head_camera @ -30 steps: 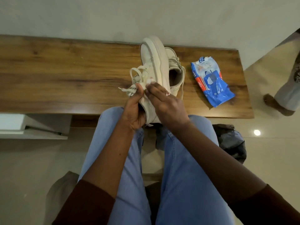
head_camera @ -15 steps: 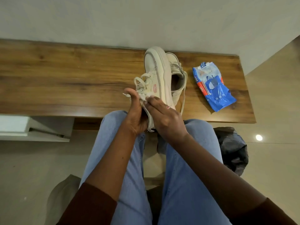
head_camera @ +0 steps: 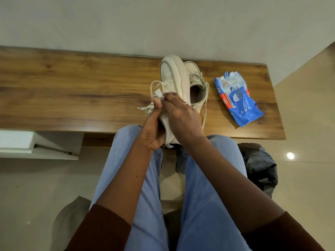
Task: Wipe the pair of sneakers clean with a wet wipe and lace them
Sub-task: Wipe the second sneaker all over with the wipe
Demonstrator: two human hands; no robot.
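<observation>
one sneaker, the held sneaker (head_camera: 174, 75), is tipped on its side at the near edge of the wooden table (head_camera: 72, 91), its pale sole turned to the right and its heel end drawn out over the lap. the left hand (head_camera: 154, 127) is curled round that heel end from below, and the right hand (head_camera: 181, 115) is laid over the upper, its fingertips pinched on a small white scrap (head_camera: 158, 92) beside the eyelets; it is taken to be the wet wipe, though it is too small to be told for certain. the second sneaker (head_camera: 197, 91) stands upright on the table, touching the held one on its right, with the blue wipe packet (head_camera: 237, 100) lying apart further right. the shoe is judged light, with a thick, stiff sole and a softer upper that would give under pressure, so it is best braced at the heel or sole while the upper is rubbed. the laces (head_camera: 155, 86) hang loose in limp loops and trailing ends; they are best taken near the tips, where they are stiffest, and kept from being snagged under the wiping fingers.
</observation>
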